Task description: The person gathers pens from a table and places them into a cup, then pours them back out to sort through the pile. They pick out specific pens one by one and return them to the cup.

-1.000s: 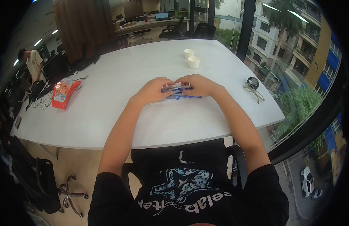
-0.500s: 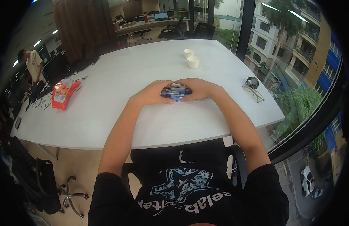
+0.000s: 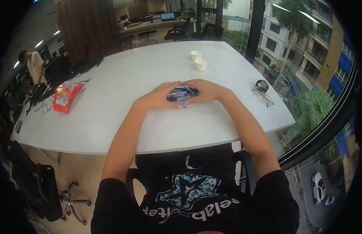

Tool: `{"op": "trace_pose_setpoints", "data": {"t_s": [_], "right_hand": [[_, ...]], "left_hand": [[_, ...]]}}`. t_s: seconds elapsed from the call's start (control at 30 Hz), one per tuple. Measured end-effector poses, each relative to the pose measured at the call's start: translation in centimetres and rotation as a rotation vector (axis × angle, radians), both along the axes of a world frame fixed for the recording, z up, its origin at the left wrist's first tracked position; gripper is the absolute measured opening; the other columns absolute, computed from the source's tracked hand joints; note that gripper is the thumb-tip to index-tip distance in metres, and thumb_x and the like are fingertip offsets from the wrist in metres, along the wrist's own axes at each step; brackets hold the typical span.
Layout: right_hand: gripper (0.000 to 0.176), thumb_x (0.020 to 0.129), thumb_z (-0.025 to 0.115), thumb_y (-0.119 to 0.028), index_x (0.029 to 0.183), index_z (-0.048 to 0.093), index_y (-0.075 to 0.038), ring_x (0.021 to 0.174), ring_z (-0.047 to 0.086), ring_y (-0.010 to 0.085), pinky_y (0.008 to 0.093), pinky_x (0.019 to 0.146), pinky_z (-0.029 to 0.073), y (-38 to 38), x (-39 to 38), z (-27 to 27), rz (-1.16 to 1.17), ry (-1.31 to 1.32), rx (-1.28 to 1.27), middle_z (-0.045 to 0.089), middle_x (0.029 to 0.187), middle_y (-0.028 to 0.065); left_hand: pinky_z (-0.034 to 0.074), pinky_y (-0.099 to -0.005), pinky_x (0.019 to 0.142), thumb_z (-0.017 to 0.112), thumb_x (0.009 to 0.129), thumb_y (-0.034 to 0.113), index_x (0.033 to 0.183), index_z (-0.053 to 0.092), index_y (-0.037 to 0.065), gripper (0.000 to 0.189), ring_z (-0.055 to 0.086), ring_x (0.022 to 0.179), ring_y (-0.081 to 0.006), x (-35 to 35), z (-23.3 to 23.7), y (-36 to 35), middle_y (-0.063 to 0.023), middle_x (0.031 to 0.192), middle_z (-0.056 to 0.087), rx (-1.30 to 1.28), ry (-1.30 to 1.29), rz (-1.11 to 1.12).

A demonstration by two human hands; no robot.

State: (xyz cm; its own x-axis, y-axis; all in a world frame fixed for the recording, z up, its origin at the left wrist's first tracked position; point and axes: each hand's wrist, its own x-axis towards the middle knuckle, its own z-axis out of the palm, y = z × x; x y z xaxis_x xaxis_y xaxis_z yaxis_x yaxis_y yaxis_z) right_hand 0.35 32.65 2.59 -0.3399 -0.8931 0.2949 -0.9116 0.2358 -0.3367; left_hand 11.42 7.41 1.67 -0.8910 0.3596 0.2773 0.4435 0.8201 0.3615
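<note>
A bunch of pens (image 3: 182,94), mostly blue, dark and clear, lies on the white table (image 3: 181,132) in front of me. My left hand (image 3: 160,96) curves around the bunch from the left, and my right hand (image 3: 207,92) curves around it from the right. Together the hands form a ring, their fingertips meeting at the far side and the thumbs coming close at the near side. One blue pen tip shows just below the thumbs. The ends of the pens are hidden under my palms.
Two white paper cups (image 3: 200,64) stand farther back. On the right lie glasses (image 3: 263,96) and a black watch (image 3: 262,85). A red snack bag (image 3: 66,96) and cables (image 3: 40,102) are on the left. A person (image 3: 35,68) stands beyond the table's left side.
The pens between my hands have shifted and now lie at more mixed angles. The pen end that stuck out past my right hand is no longer visible. Both hands stay in nearly the same place.
</note>
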Motion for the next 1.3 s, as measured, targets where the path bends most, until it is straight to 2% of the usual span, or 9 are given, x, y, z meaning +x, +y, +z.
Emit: {"op": "trace_pose_setpoints", "data": {"t_s": [0.13, 0.2, 0.47, 0.6, 0.8, 0.9, 0.97, 1.07, 1.3], "right_hand": [[0.086, 0.081, 0.084, -0.047, 0.15, 0.055, -0.005, 0.128, 0.062, 0.0389, 0.0456, 0.112, 0.046, 0.0, -0.1, -0.4, 0.023, -0.004, 0.071, 0.067, 0.136, 0.0217], [0.078, 0.083, 0.084, -0.037, 0.149, 0.056, -0.005, 0.125, 0.062, 0.0389, 0.0462, 0.11, 0.047, -0.4, 0.4, 0.1, 0.014, -0.023, 0.102, 0.068, 0.13, 0.0216], [0.061, 0.083, 0.08, -0.029, 0.137, 0.065, -0.006, 0.118, 0.066, 0.0363, 0.0449, 0.1, 0.053, -0.4, 0.8, 1.0, -0.001, 0.009, 0.1, 0.07, 0.123, 0.0189], [0.059, 0.085, 0.08, -0.03, 0.136, 0.065, -0.005, 0.119, 0.065, 0.0362, 0.0443, 0.1, 0.052, -0.3, 0.3, 1.2, -0.012, -0.026, 0.028, 0.07, 0.125, 0.0198], [0.077, 0.082, 0.086, -0.043, 0.145, 0.06, -0.007, 0.123, 0.063, 0.0382, 0.0442, 0.104, 0.051, 0.0, 0.1, -0.5, 0.077, -0.08, -0.011, 0.067, 0.131, 0.0209], [0.082, 0.08, 0.087, -0.043, 0.148, 0.057, -0.008, 0.126, 0.06, 0.038, 0.0433, 0.108, 0.049, 0.0, 0.5, -1.0, 0.049, -0.041, 0.058, 0.065, 0.132, 0.0201], [0.078, 0.081, 0.086, -0.04, 0.146, 0.059, -0.008, 0.126, 0.06, 0.0366, 0.0429, 0.108, 0.049, -0.3, 0.5, -0.6, 0.02, -0.049, 0.075, 0.065, 0.131, 0.019], [0.069, 0.081, 0.084, -0.033, 0.142, 0.062, -0.009, 0.125, 0.06, 0.0348, 0.0429, 0.106, 0.049, -0.5, 0.6, 0.2, 0.001, -0.062, 0.11, 0.066, 0.128, 0.0171], [0.055, 0.082, 0.081, -0.025, 0.133, 0.067, -0.008, 0.118, 0.064, 0.0326, 0.0439, 0.1, 0.051, -0.5, 0.6, 0.0, 0.039, -0.02, 0.077, 0.069, 0.124, 0.0134]], "left_hand": [[0.04, -0.0462, 0.119, 0.09, 0.081, 0.037, 0.161, 0.041, 0.004, 0.1, 0.051, 0.139, -0.0345, 0.3, 0.9, 0.4, -0.0207, 0.15, 0.055, 0.06, -0.1, -0.086], [0.041, -0.0453, 0.117, 0.091, 0.08, 0.033, 0.16, 0.042, 0.005, 0.097, 0.052, 0.138, -0.0349, 0.4, 1.7, 0.7, -0.0206, 0.146, 0.058, 0.136, -0.205, -0.146], [0.051, -0.0423, 0.105, 0.087, 0.084, 0.021, 0.139, 0.064, 0.004, 0.062, 0.067, 0.116, -0.0322, 0.5, 1.4, 1.4, -0.0167, 0.126, 0.071, 0.16, -0.07, 0.002], [0.051, -0.043, 0.106, 0.085, 0.087, 0.023, 0.14, 0.064, 0.005, 0.06, 0.065, 0.122, -0.0309, 0.2, 1.7, 1.4, -0.0144, 0.129, 0.07, 0.193, -0.085, 0.102], [0.043, -0.0451, 0.118, 0.091, 0.08, 0.037, 0.157, 0.048, 0.007, 0.093, 0.051, 0.141, -0.0348, 0.2, 0.7, 0.4, -0.0207, 0.149, 0.056, 0.131, -0.096, 0.051], [0.039, -0.045, 0.122, 0.093, 0.075, 0.04, 0.162, 0.04, 0.008, 0.107, 0.049, 0.143, -0.0375, -0.3, -0.1, -0.3, -0.0235, 0.152, 0.051, -0.092, -0.074, 0.003], [0.04, -0.0444, 0.119, 0.094, 0.073, 0.036, 0.158, 0.046, 0.007, 0.102, 0.052, 0.139, -0.0368, -0.5, 0.3, -0.1, -0.0222, 0.148, 0.055, 0.171, -0.236, -0.059], [0.044, -0.0428, 0.115, 0.093, 0.075, 0.031, 0.15, 0.056, 0.006, 0.088, 0.056, 0.133, -0.0354, 1.1, 2.5, 1.3, -0.0211, 0.141, 0.06, 0.122, -0.257, -0.001], [0.048, -0.0419, 0.108, 0.089, 0.08, 0.022, 0.138, 0.065, 0.004, 0.064, 0.061, 0.123, -0.0317, 0.1, 1.2, 0.5, -0.0167, 0.13, 0.067, 0.127, -0.13, 0.031]]}}
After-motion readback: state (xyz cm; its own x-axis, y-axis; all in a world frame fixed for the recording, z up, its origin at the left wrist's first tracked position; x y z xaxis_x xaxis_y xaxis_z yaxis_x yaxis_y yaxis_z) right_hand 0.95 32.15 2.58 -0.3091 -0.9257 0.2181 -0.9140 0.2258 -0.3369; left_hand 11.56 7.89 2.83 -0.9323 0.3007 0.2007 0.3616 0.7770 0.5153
